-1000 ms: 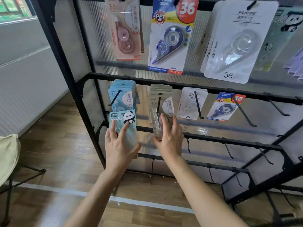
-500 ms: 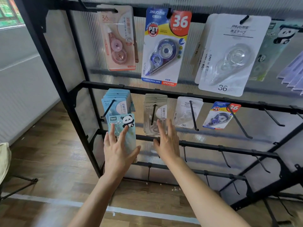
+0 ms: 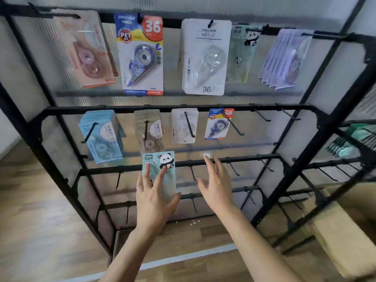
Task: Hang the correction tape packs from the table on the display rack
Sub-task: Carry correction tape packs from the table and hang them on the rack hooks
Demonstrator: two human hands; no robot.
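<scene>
- left hand (image 3: pixel 151 200) has the pale blue-green panda-print correction tape pack (image 3: pixel 162 171): fingers fanned flat over the front, thumb tucked at the lower right corner, so it's pinched between them
- that pack is upright and facing the camera, held in front of the black metal display rack (image 3: pixel 177 108), top edge just under the stack of beige packs (image 3: pixel 149 129), not on any hook
- right hand (image 3: pixel 215 186) is holding nothing, fingers spread and fairly straight, hovering just beside the pack in front of the third rail, fingertips kinda blurry
- second rail, left to right: stack of light blue packs (image 3: pixel 101 137), the beige ones, a white pack marked 36 (image 3: pixel 184 127), a small blue-and-yellow pack with a red 36 (image 3: pixel 218 124)
- top rail has bigger ones hanging: pink pack (image 3: pixel 87 51), big blue pack (image 3: pixel 142 55), big white pack (image 3: pixel 205 58), green panda pack (image 3: pixel 242 55), lilac packs (image 3: pixel 284 60)
</scene>
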